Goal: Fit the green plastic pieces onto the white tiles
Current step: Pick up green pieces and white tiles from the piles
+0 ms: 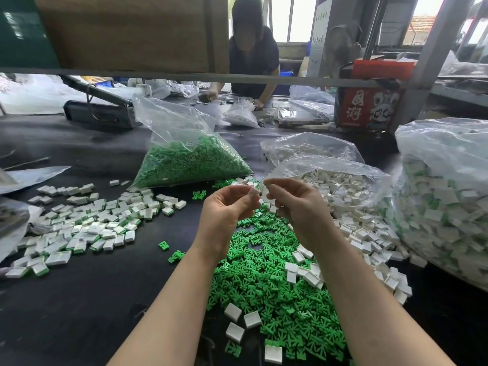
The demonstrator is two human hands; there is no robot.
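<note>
While assembled tiles [79, 228] lie heaped at nine o'clock on the table [92, 299], loose green pieces [277, 299] and white tiles [369, 233] remain plentiful. The left hand [227, 207] pinches a white tile [254, 191]; the right hand [295, 204] pinches something small, apparently a green piece.

Green plastic pieces [266, 291]: small, bright green, branched flat shapes, heaped loose on the dark table at centre; a few strays [176, 256] lie apart to the left; more fill a clear bag [190, 162] behind. White tiles [351, 204]: small square white tiles, spilling from an open clear bag at right, some scattered over the green heap. Fitted tiles [87, 223], white with green edges, lie spread at left; more fill a large bag [446, 207] at far right
</note>
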